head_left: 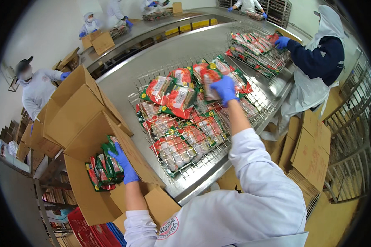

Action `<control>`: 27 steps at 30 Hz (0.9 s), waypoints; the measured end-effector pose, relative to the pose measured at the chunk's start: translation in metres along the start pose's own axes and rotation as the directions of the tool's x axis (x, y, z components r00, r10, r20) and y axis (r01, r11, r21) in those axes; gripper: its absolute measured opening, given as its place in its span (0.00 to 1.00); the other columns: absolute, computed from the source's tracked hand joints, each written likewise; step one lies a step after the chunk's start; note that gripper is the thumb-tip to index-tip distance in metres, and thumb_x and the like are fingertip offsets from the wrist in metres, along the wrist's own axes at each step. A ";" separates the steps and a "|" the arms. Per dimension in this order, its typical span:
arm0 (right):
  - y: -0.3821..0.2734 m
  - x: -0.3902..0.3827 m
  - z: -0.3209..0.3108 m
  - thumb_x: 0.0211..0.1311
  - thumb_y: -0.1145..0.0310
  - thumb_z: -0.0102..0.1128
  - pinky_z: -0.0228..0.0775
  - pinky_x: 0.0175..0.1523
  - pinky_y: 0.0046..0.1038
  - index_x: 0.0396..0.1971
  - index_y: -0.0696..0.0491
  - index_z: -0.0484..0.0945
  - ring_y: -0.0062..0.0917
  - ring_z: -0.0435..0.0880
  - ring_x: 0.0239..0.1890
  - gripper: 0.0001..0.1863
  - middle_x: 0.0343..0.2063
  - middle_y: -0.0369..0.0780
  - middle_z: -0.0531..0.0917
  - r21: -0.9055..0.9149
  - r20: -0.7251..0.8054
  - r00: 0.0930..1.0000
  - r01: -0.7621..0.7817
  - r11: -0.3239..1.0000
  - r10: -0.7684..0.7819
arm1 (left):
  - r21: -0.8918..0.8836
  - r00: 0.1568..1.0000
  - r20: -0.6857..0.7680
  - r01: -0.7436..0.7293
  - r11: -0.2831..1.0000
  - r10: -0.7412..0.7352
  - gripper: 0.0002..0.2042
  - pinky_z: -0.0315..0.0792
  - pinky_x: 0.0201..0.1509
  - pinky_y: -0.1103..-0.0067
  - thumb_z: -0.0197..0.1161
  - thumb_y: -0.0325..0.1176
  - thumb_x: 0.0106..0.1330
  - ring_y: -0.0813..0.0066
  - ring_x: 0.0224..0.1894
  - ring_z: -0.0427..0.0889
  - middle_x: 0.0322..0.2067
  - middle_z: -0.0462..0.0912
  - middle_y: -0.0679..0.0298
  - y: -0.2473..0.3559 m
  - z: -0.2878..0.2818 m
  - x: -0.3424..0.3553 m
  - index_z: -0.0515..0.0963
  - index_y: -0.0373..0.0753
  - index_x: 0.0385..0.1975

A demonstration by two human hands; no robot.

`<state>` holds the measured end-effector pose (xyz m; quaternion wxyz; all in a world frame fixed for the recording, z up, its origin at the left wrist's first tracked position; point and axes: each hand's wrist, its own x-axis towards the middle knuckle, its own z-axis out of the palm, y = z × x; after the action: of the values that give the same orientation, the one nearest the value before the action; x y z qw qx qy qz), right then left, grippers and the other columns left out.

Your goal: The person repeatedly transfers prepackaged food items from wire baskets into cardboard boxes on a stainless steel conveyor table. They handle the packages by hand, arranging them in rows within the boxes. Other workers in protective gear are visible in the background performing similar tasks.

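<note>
My right hand (pixel 226 88), in a blue glove, has its fingers closed on a red and green plastic food packet (pixel 210 78) over the wire rack (pixel 185 171). Around it, more loose packets (pixel 179 99) lie on top of the rack, and others show beneath its wires. At lower left, my gloved left hand (pixel 125 164) reaches into an open cardboard box (pixel 84 201). Its fingers are stretched out against a row of upright packets (pixel 105 166) standing inside. Part of the box's inside is hidden by its flap and my arm.
Another open box (pixel 70 107) stands beyond mine. The rack rests on a steel table (pixel 123 84). Across it, a co-worker (pixel 321 61) handles another loaded rack (pixel 257 49). Flattened cartons (pixel 309 152) stack at right beside metal shelving (pixel 350 164). Red crates (pixel 86 230) sit below the box.
</note>
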<state>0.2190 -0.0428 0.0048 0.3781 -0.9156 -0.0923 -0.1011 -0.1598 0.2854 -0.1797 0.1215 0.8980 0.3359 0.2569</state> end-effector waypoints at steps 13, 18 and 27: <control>0.097 0.077 -0.039 0.31 0.51 0.61 0.72 0.37 0.33 0.24 0.58 0.80 0.37 0.81 0.30 0.25 0.27 0.50 0.80 -0.169 0.250 0.967 -0.010 0.986 0.052 | 0.290 0.994 -0.030 0.111 0.950 -0.107 0.19 0.48 0.56 0.62 0.38 0.36 0.66 0.71 0.56 0.53 0.54 0.57 0.64 0.026 -0.009 0.000 0.57 0.42 0.57; -0.001 0.005 -0.026 0.34 0.60 0.61 0.70 0.43 0.36 0.41 0.52 0.74 0.40 0.78 0.35 0.27 0.31 0.50 0.79 -0.205 0.134 0.915 0.402 0.892 -0.382 | 0.301 0.993 -0.069 0.116 0.946 -0.099 0.16 0.55 0.53 0.70 0.39 0.35 0.67 0.71 0.50 0.61 0.48 0.65 0.63 0.021 -0.013 -0.005 0.62 0.40 0.53; -0.021 -0.019 -0.003 0.44 0.52 0.63 0.68 0.36 0.40 0.38 0.51 0.71 0.43 0.77 0.33 0.24 0.28 0.48 0.78 -0.308 0.144 0.835 0.547 0.778 -0.530 | -0.429 0.893 -0.368 0.084 0.900 -0.258 0.14 0.65 0.47 0.80 0.41 0.35 0.68 0.72 0.40 0.74 0.39 0.77 0.59 0.075 -0.014 0.017 0.72 0.37 0.44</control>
<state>0.1956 -0.0316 0.0164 0.1688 -0.9037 -0.3406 -0.1967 -0.1159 0.2412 -0.1322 0.2515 0.7441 0.3733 0.4936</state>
